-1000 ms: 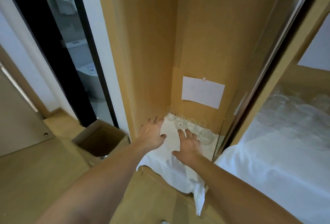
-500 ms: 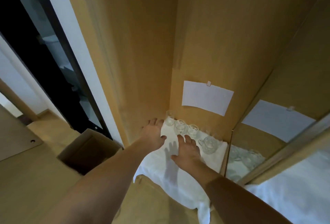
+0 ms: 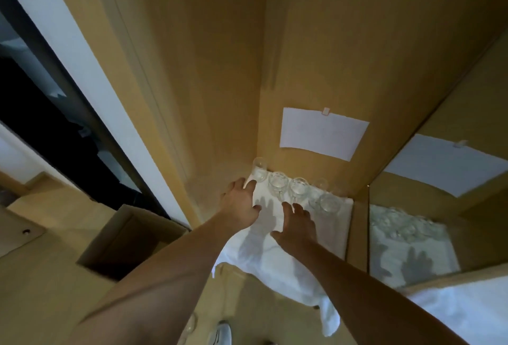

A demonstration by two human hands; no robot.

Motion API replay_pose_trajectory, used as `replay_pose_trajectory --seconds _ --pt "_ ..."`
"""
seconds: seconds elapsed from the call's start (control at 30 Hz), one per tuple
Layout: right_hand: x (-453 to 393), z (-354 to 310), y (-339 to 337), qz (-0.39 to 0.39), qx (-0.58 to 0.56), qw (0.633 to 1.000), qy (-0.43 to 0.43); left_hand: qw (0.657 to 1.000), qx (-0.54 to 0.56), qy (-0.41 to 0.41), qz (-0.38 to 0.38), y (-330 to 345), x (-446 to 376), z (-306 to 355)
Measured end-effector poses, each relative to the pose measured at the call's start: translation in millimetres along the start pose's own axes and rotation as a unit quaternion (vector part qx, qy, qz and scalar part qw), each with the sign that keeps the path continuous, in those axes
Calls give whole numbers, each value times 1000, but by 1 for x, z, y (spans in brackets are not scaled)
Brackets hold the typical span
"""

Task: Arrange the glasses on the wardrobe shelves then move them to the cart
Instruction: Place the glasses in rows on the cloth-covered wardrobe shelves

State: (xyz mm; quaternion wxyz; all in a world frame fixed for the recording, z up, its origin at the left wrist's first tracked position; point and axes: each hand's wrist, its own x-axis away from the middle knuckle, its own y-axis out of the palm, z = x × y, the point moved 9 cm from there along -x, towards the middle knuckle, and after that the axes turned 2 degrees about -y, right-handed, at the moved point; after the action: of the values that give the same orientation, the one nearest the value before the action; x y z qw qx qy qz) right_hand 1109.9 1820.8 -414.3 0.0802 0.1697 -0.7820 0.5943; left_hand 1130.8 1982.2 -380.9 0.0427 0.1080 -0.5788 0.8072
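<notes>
A row of clear stemmed glasses lines the wardrobe shelf's back wall at 12 o'clock on a white cloth; left hand and right hand rest flat, fingers released; cart transfer apparently remains.

Wardrobe walls: matt, light-brown wood-look panel, smooth, with faint vertical streaks near the far corner. Cloth over the shelf: white fabric, soft and creased, its near edge hanging in loose folds. Glasses along the far edge of the cloth: clear glass, glossy, catching small highlights. Paper sheet on the back wall: plain white, matt, flat, held by a small pale tab. Panel at right: mirror-glossy, reflecting cloth, glasses and paper. Box at left: brown cardboard, dull. Floor: pale wood-look, smooth.
</notes>
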Motion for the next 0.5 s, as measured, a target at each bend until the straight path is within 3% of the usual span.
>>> replay_pose_trajectory --seconds 0.5 --pt "-13 -1 38 15 -80 985 151 995 19 72 -70 34 -55 -24"
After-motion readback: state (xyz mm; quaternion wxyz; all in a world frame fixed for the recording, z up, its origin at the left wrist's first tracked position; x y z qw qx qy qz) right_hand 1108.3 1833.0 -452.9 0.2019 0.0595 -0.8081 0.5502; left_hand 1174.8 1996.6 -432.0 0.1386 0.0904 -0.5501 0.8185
